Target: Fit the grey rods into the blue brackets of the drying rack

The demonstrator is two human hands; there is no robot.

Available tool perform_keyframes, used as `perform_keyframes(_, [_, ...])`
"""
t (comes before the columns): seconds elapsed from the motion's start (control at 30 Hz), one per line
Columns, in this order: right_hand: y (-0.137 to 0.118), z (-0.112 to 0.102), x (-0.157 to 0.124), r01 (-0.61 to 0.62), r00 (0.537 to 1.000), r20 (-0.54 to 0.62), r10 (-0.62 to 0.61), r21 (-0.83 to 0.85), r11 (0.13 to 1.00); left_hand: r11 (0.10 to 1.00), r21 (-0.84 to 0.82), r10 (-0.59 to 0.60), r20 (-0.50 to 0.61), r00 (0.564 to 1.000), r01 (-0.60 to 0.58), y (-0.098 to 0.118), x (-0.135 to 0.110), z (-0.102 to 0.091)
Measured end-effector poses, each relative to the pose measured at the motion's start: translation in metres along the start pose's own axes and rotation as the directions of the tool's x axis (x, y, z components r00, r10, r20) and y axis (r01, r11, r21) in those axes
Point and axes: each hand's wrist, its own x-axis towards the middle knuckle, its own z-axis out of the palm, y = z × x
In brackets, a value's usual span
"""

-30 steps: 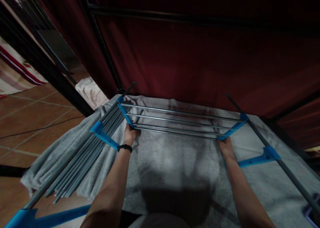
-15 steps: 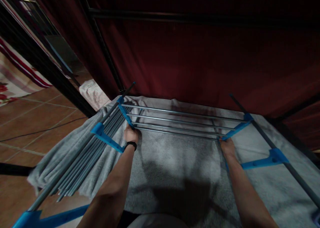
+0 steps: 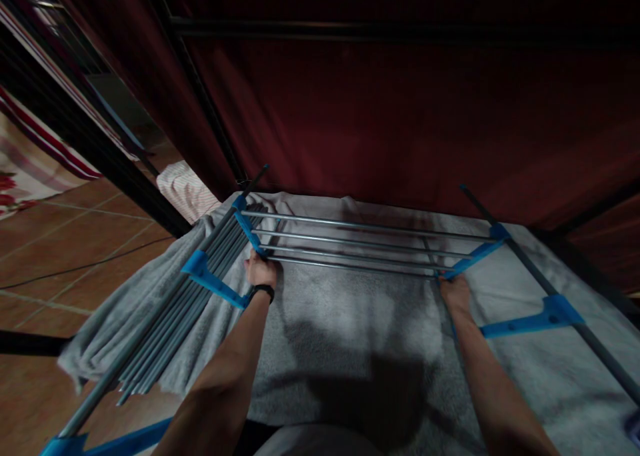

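A metal rack frame (image 3: 350, 242) with blue plastic brackets stands over a grey blanket, several thin rods joining its two sides. My left hand (image 3: 261, 269), a dark band at its wrist, is closed around the lower end of the far left bracket (image 3: 247, 228). My right hand (image 3: 454, 292) grips the lower end of the far right bracket (image 3: 475, 259); its fingertips are partly hidden. Nearer me, a blue bracket (image 3: 215, 284) sticks inward from the left pole, and another bracket (image 3: 530, 319) from the right pole. No rods join these two.
Several loose grey rods (image 3: 175, 323) lie on the grey blanket (image 3: 345, 329) at the left. A dark red curtain (image 3: 375, 129) hangs behind, crossed by a black bar (image 3: 350, 31). Tiled floor (image 3: 100, 243) with a thin cable (image 3: 85, 267) shows at the left.
Both hands keep their hold on the far brackets. The view has shifted very slightly; the rack and the loose rods otherwise look the same.
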Motion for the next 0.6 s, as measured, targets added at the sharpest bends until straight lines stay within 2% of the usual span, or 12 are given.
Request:
perform_keyframes(0.13, [-0.002,-0.001,0.0,0.022,0.999,0.034,-0.021,-0.031,0.999,0.994,0.095,0.056,0.011,0.998,-0.057,-0.007,0.002,0.004])
perform_keyframes(0.3, [-0.006,-0.002,-0.002,-0.007,1.0,-0.006,0.007,0.002,1.0,0.992,0.125,-0.003,-0.03,1.0,0.007,-0.007,0.003,0.012])
perform_keyframes(0.6, [-0.008,0.001,-0.005,0.002,0.998,-0.067,-0.003,-0.005,1.0,0.982,0.188,-0.001,-0.072,0.997,0.014,-0.009,0.005,0.018])
